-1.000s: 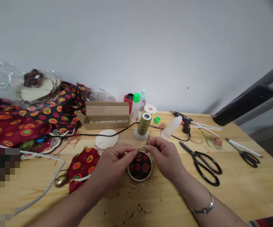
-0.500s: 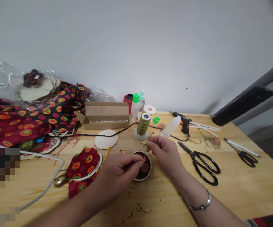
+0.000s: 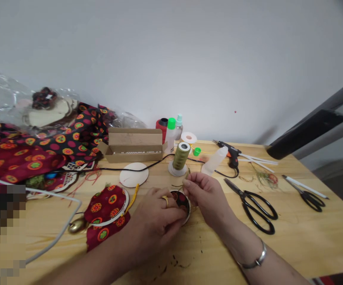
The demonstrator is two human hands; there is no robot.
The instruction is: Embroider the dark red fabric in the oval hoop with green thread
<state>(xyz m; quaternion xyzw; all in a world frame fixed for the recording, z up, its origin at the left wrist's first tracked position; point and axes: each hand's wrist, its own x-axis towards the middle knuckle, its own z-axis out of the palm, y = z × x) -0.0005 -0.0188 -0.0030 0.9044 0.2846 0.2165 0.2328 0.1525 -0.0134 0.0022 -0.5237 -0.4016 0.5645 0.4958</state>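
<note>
My left hand [image 3: 156, 215] is closed over a small round disc covered in dark patterned fabric [image 3: 181, 200] at the middle of the wooden table [image 3: 293, 237]. My right hand [image 3: 205, 194] pinches an olive-green thread just above the disc's far edge. The thread runs up toward an olive-green thread spool [image 3: 181, 157] standing right behind the hands. A red fabric-covered disc [image 3: 107, 204] lies to the left of my left hand.
Large black scissors [image 3: 254, 206] lie right of my right hand, smaller scissors [image 3: 308, 194] farther right. A glue gun [image 3: 231, 152], bottles [image 3: 171, 132], a cardboard box [image 3: 132, 144] and a white disc [image 3: 134, 174] sit behind. Patterned fabric [image 3: 25, 158] is heaped at the left.
My left hand has slid right and forward over the dark disc, covering most of it. My right hand has stayed near the disc's far edge, still pinching thread.
</note>
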